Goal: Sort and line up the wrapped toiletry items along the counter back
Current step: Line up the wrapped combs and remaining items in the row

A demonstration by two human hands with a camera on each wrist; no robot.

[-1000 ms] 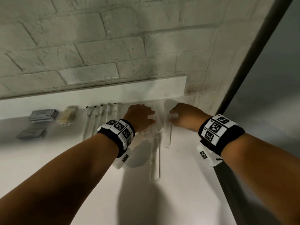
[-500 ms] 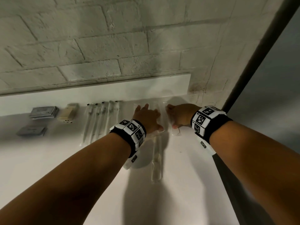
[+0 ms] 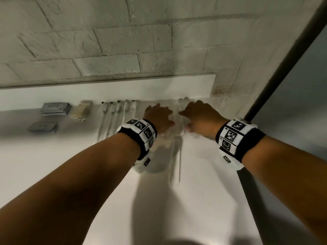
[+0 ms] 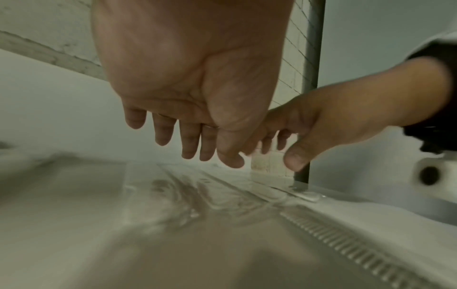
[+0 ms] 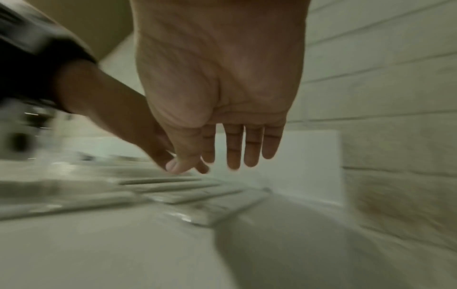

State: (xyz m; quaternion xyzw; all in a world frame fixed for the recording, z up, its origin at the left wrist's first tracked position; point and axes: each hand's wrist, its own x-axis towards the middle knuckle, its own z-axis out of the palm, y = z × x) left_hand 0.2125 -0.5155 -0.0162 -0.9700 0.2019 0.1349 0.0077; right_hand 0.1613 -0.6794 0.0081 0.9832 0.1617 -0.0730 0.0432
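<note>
Both hands sit palm-down, fingers straight and gripping nothing, over the clear-wrapped packets (image 3: 177, 121) at centre frame against the desk (image 3: 203, 200) back: left hand (image 3: 158, 117), right hand (image 3: 200, 115) just beside it. One long wrapped item (image 3: 175, 161) lies below them, out of line with the wrapped sticks (image 3: 115, 114) left of centre. Best move, judging from this: press flat, slide packets to the back edge without overlap, since slick wrap likely skids.
</note>
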